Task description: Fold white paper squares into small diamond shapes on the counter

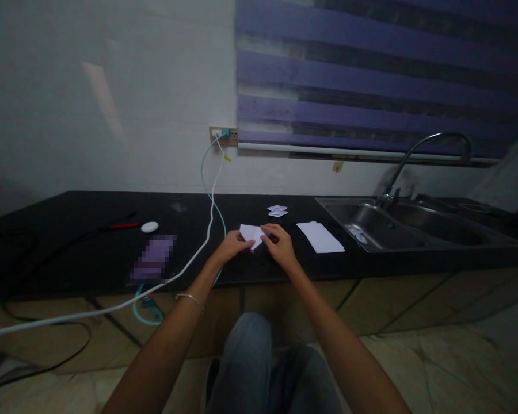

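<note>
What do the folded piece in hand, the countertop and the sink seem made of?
Folded piece: apparently paper, matte white, by its thin, crisp edges. Countertop: black, smooth-looking, perhaps stone; dim light leaves that open. Sink: probably stainless steel, given its grey metallic sheen.

Held paper (pixel 251 233): no text legible.
Paper stack (pixel 320 237): no text legible.
Yellow tag (pixel 227 158): too small to read.
Outlet (pixel 233 138): no marking legible.
Pixelated item (pixel 153 259): masked, nothing readable.

Folded paper (pixel 251 232) partly behind both hands (pixel 231 246) (pixel 280 244)
</note>
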Action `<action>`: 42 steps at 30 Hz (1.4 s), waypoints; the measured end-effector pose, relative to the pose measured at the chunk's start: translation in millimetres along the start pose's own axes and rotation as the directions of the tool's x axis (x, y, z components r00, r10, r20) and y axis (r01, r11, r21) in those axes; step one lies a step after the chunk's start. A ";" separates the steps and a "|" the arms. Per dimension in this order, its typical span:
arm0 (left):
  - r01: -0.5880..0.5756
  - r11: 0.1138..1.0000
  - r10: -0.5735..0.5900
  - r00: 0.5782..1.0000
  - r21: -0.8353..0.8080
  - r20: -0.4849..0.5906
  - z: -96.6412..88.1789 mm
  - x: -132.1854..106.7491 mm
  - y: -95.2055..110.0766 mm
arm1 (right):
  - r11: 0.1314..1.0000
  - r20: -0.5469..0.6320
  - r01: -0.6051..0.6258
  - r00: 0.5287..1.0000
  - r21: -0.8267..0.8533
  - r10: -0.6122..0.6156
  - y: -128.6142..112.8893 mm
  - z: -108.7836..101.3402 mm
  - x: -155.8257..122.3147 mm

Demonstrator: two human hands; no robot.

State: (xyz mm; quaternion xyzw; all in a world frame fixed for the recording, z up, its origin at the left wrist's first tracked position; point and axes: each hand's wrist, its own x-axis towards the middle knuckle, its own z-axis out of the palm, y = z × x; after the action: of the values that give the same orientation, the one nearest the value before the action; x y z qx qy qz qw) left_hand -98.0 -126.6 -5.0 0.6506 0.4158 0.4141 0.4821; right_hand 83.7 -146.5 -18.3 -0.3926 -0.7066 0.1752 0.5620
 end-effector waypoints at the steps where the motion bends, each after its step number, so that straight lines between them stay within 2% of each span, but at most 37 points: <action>1: 0.001 1.000 -0.001 1.000 0.002 0.001 0.0 0.0 0.1 | 1.000 0.002 -0.005 1.000 -0.004 0.005 -0.6 0.4 -0.4; 7: -0.022 1.000 0.022 0.998 -0.013 0.050 -2.0 3.0 -6.3 | 1.000 -0.033 -0.011 0.999 -0.002 0.011 -3.0 0.1 -1.3; 13: -0.012 1.000 0.013 0.998 -0.025 0.068 -2.1 1.3 -2.4 | 0.984 -0.013 -0.135 0.990 0.117 0.138 16.4 3.5 2.3; 15: 0.000 0.999 0.002 0.998 -0.034 0.059 -1.6 -0.1 0.8 | 0.951 0.039 -0.232 0.973 0.205 0.229 21.2 5.4 2.7; 18: 0.006 0.999 -0.003 0.998 -0.051 0.058 -1.2 -1.3 3.4 | 0.858 0.108 -0.366 0.930 0.360 0.352 21.2 6.7 2.5; 21: -0.003 0.997 0.009 0.997 -0.078 0.073 -1.5 -0.2 0.9 | 0.799 0.141 -0.419 0.906 0.431 0.400 17.2 5.9 2.3; 25: -0.106 0.975 0.111 0.994 -0.194 0.016 -3.1 4.3 -8.5 | 0.791 0.130 -0.433 0.898 0.433 0.421 14.9 4.0 2.4; 28: -0.168 0.962 0.172 0.985 -0.215 -0.002 -4.5 6.8 -13.5 | 0.810 0.100 -0.406 0.909 0.423 0.404 15.2 2.9 2.7; 34: -0.179 0.965 0.184 0.983 -0.192 0.006 -5.7 5.6 -13.1 | 0.855 0.053 -0.348 0.933 0.384 0.356 14.7 0.6 4.1; 42: -0.226 0.963 0.228 0.974 -0.148 0.000 -4.9 3.6 -10.2 | 0.839 -0.027 -0.368 0.911 0.401 0.412 15.6 -1.8 4.9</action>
State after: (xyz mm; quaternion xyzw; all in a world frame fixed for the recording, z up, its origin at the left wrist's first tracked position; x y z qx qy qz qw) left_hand -102.9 -119.9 -13.5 0.6602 0.3029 0.4906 0.4814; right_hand 90.7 -133.4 -25.4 -0.4185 -0.5302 0.4000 0.6195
